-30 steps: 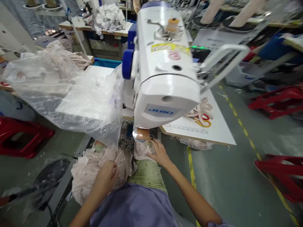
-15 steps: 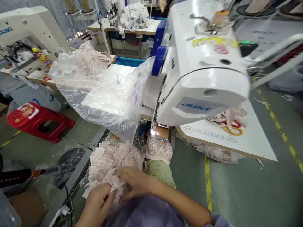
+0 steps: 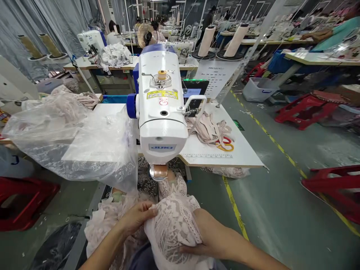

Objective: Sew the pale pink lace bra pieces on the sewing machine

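A pale pink lace bra is held up between my two hands above my lap, its moulded lace cup facing up. My left hand pinches its left edge between thumb and fingers. On the other side my right hand grips the cup, thumb near the front, the other fingers partly hidden by the lace. More lace pieces lie heaped on my left thigh. Another lace bra rests on my right knee, below the narrow arm of the white JUKI sewing machine.
A clear plastic bag drapes over the table left of the machine. On the right tabletop lie beige straps, scissors and a printed ruler. Red stools stand on the floor. Other people sit at machines farther back.
My hands have lifted a lace bra from the heap on my left thigh and brought it rightward to the middle. The view has turned to face the machine and the room behind.
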The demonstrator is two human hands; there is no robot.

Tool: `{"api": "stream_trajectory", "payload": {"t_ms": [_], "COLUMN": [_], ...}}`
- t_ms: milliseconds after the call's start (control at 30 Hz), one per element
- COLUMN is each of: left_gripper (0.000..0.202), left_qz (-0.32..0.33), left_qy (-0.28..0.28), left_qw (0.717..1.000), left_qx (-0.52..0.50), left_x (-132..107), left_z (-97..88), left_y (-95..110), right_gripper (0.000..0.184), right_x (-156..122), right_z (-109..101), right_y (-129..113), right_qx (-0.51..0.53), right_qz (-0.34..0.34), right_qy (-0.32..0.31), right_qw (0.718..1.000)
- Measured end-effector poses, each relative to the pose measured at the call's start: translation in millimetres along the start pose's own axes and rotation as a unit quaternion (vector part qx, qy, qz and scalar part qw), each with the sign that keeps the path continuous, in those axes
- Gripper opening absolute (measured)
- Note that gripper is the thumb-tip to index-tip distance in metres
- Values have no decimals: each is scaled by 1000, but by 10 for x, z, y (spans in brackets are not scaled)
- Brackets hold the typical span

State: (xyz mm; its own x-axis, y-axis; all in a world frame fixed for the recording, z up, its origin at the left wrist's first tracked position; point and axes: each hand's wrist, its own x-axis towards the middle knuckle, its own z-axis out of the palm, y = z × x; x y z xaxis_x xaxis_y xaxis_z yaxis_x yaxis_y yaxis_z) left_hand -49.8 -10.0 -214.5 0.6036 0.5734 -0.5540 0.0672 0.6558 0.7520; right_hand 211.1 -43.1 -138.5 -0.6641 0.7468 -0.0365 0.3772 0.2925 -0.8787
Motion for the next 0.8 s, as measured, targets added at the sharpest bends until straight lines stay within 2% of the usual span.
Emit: {"api": "stream_trajectory", "payload": {"t_ms": [100, 133, 200, 267, 300, 333, 367, 400, 433, 500, 567, 633, 700, 800], "left_gripper": [53, 53, 49, 45, 43, 42, 42, 45, 48, 51, 48, 46, 46, 35], "left_qz": [34, 60, 109, 142, 153, 162, 169, 172, 171, 161, 138, 112, 113, 191], "left_qy": [-5, 3, 15, 9, 1, 6, 25, 56, 94, 166, 201, 239, 284, 315], "left_qw": [989, 978, 947, 919, 908, 895, 882, 867, 853, 842, 858, 868, 855, 816], "left_qx": [141, 201, 302, 368, 391, 415, 440, 465, 483, 488, 452, 421, 420, 446], "left_x": [44, 56, 83, 112, 125, 135, 141, 142, 141, 133, 134, 158, 209, 310], "left_z": [135, 183, 289, 389, 425, 445, 447, 429, 393, 284, 157, 45, -44, -150], "left_y": [191, 265, 409, 532, 585, 633, 680, 727, 778, 889, 1003, 1092, 1136, 1120], "right_gripper": [29, 33, 64, 100, 103, 91, 69, 48, 38, 43, 44, 43, 41, 39], "right_x": [-102, -101, -36, 100, 184, 273, 362, 447, 527, 668, 787, 883, 958, 1030], "right_z": [-133, -168, -207, -197, -179, -159, -140, -126, -120, -132, -170, -216, -257, -307], "right_y": [214, 306, 485, 611, 646, 662, 664, 658, 647, 633, 644, 680, 724, 762], "right_qx": [-3, -5, 1, 46, 81, 115, 140, 155, 160, 154, 148, 144, 141, 131], "right_qz": [99, 130, 156, 117, 84, 54, 34, 25, 26, 45, 71, 99, 114, 115], "right_qy": [-38, -31, 35, 108, 111, 88, 61, 47, 51, 105, 161, 181, 198, 211], "right_qw": [994, 991, 987, 986, 987, 988, 988, 986, 986, 981, 973, 968, 963, 962]}}
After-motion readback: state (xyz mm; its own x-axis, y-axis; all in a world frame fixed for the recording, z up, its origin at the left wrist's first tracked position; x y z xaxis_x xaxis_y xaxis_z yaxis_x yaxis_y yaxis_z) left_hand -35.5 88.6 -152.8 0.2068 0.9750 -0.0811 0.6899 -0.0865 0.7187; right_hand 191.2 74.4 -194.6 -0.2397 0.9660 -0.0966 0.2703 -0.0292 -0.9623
